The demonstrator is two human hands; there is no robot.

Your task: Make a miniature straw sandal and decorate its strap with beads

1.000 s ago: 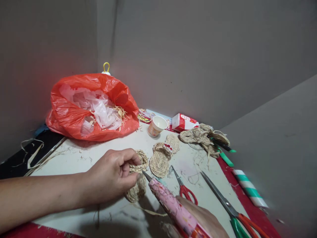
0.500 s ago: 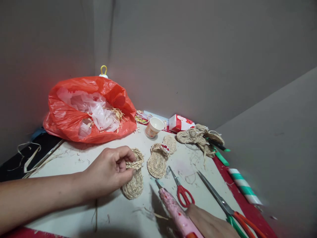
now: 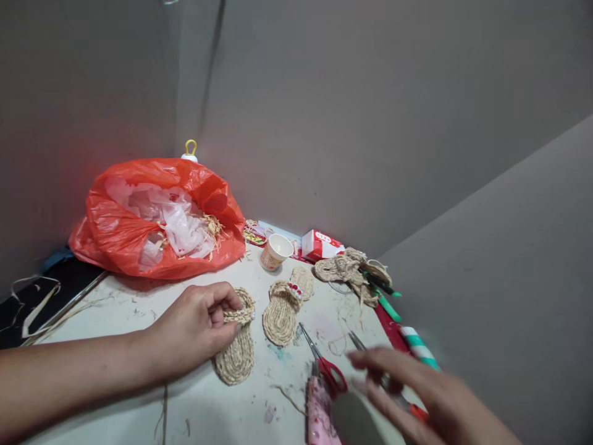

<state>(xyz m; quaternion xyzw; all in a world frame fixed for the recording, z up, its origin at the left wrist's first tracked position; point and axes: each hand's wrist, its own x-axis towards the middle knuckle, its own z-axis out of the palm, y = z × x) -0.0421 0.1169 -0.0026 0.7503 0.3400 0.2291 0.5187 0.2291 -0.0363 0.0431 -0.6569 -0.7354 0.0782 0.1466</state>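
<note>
My left hand [image 3: 197, 327] pinches the strap of a small woven straw slipper [image 3: 235, 358], which rests on the table with a white bead at the strap's side. Beside it lies a second straw slipper [image 3: 279, 318] with red and white beads on its strap. My right hand [image 3: 426, 389], slightly blurred, hovers with fingers apart over large scissors [image 3: 356, 341], covering most of them. A pink glue gun [image 3: 319, 411] lies at the table's front, partly out of frame, its nozzle close to small red-handled scissors [image 3: 333, 377].
A red plastic bag [image 3: 115, 241] of scraps stands at the back left. Behind the slippers are a paper cup [image 3: 274, 254], a red and white box [image 3: 319, 245] and a straw sole [image 3: 303, 282]. More straw pieces [image 3: 345, 269] and a green-striped object [image 3: 419, 347] lie along the right edge.
My right hand has let go of the pink glue gun, which now lies on the table, and has lifted away to the right. My left hand keeps its pinch. The view has shifted slightly.
</note>
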